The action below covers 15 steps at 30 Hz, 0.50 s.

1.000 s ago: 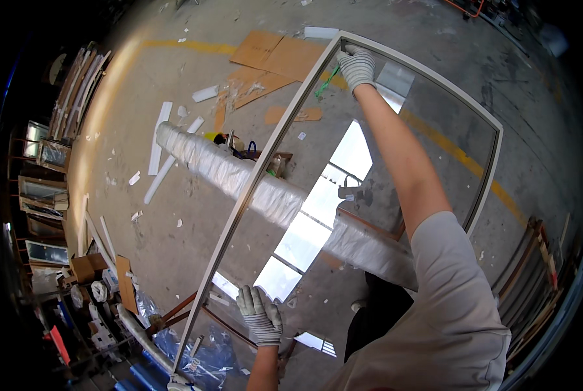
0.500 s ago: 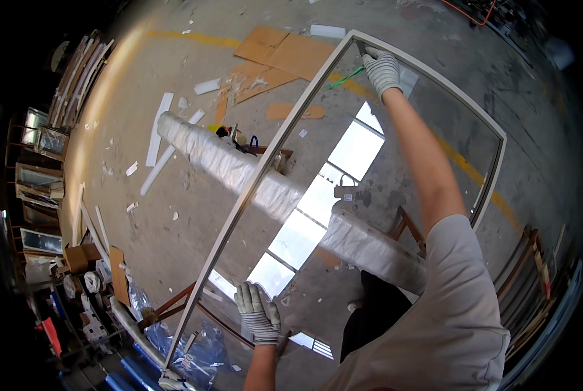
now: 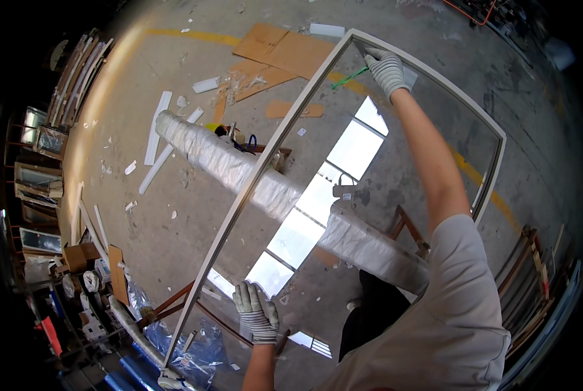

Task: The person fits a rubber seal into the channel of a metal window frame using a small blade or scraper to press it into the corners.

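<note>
A grey-edged glass panel (image 3: pixel 262 167) is slanted through the centre, from 7 o'clock to 1 o'clock. The gloved right hand (image 3: pixel 387 73) is placed at its top corner, at 1 o'clock, fingers bent—whether they are clamped on the edge cannot be told. The left hand (image 3: pixel 255 314), near 6 o'clock, is held flat at the panel, fingers extended and unclosed. A small pale label (image 3: pixel 347 196) is seen toward 3 o'clock—its print is too small to be read.
</note>
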### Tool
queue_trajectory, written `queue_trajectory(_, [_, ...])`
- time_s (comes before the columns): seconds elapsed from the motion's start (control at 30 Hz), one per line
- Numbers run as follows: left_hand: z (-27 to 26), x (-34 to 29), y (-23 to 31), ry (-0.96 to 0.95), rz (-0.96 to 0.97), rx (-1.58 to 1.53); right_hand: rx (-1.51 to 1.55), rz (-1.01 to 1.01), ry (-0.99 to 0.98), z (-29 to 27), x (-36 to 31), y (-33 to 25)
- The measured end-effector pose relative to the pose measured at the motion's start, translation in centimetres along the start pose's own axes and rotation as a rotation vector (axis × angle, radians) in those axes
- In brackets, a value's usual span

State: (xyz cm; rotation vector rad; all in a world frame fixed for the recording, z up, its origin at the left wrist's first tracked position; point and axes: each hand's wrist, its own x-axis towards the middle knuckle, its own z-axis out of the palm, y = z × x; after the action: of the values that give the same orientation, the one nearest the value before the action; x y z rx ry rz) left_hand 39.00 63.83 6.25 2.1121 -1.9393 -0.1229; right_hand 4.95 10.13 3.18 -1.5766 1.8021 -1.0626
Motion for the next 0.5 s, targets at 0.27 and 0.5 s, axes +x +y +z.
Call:
queue_trajectory(0.27, [0.2,-0.2,-0.3,-0.018,0.003,-0.010,-0.131,-0.123,0.077,0.5,-0.1,-0.6])
queue_trajectory(0.5, [0.2,-0.3,-0.3,-0.026,-0.010,0.010,0.047,-0.132,0.146,0.8,-0.4,0.8])
